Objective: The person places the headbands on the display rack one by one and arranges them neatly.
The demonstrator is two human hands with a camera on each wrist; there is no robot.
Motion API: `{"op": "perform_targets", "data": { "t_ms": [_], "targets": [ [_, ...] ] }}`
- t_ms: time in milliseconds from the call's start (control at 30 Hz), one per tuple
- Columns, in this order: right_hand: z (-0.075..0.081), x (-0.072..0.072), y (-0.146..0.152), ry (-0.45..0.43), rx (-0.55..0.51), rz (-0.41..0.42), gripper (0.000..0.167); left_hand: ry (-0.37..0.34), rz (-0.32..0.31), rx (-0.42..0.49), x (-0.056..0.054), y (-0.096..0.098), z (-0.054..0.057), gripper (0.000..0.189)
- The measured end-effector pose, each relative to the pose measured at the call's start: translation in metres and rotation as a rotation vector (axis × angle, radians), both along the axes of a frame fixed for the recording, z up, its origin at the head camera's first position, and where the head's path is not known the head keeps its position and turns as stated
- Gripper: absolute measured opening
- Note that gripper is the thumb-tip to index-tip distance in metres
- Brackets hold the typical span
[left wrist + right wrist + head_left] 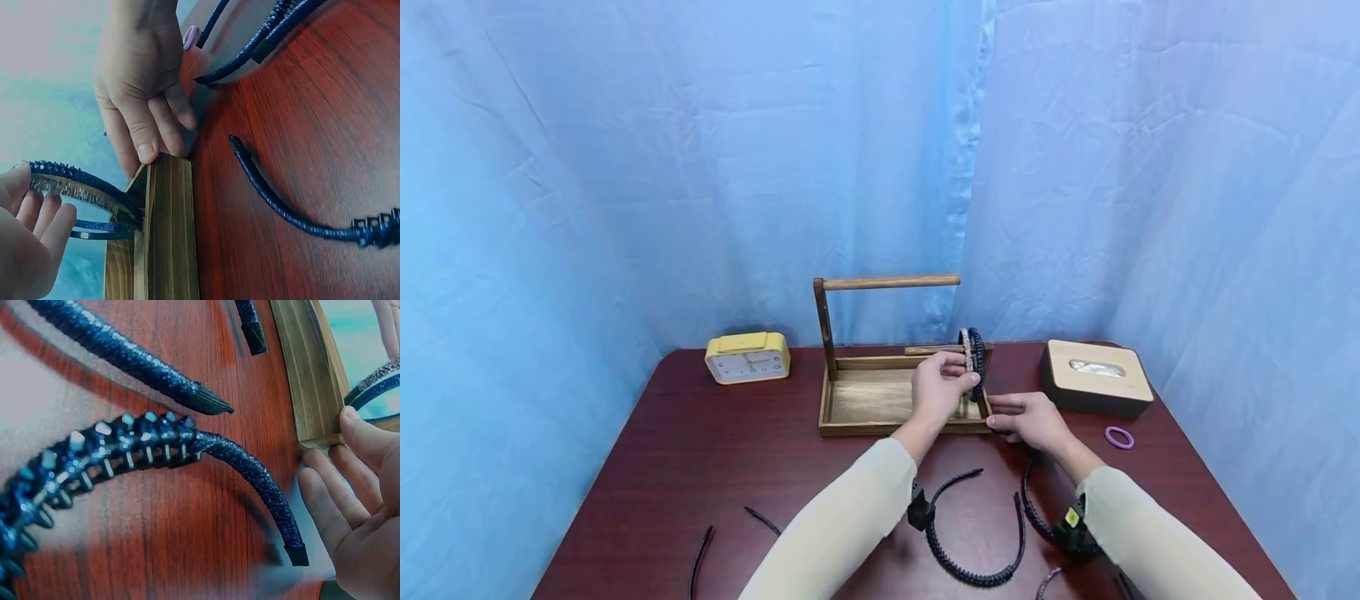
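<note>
My left hand (942, 385) grips upright headbands at the right end of a wooden tray (880, 430). One is a sparkly pale-silver headband (967, 350); beside it stands a dark blue headband (978, 367). In the left wrist view, fingers of the left hand (31, 244) lie along the beaded headband (81, 195), whose lower ends reach into the tray. My right hand (1030, 421) touches the tray's right end from outside. The right wrist view shows that hand's thumb (352, 419) against the wooden edge, its other fingers extended just outside the corner.
The tray has a post with a wooden rod (891, 282). A yellow clock (747, 358) stands left, a tissue box (1097, 375) right, near a purple ring (1119, 437). Several dark headbands lie in front, including a ridged one (973, 577); sleeves partly cover others.
</note>
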State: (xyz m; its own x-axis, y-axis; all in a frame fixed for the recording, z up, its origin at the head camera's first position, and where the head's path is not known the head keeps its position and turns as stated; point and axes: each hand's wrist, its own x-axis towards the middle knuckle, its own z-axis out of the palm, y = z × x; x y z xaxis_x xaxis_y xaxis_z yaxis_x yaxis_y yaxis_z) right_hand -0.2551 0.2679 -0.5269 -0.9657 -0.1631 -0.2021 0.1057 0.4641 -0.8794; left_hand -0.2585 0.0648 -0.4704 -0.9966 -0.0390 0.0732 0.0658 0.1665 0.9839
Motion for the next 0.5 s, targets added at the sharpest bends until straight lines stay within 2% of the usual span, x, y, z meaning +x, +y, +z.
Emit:
{"op": "perform_targets", "data": {
  "t_ms": [133, 233, 333, 500],
  "targets": [
    [-0.002, 0.0, 0.0, -0.005, 0.002, -0.004, 0.05, 0.014, -0.053, -0.008, 0.005, -0.01, 0.001, 0.03],
    [-0.002, 0.0, 0.0, 0.006, 0.0, 0.007, 0.05, 0.034, -0.11, -0.017, 0.012, -0.027, 0.006, 0.031],
    [-0.001, -0.001, 0.0, 0.025, 0.006, 0.018, 0.05, 0.059, -0.189, -0.051, 0.023, -0.053, 0.015, 0.031],
    [0.001, -0.002, 0.0, 0.044, 0.027, 0.039, 0.051, 0.115, -0.312, -0.153, 0.047, -0.105, 0.03, 0.029]
  ]
}}
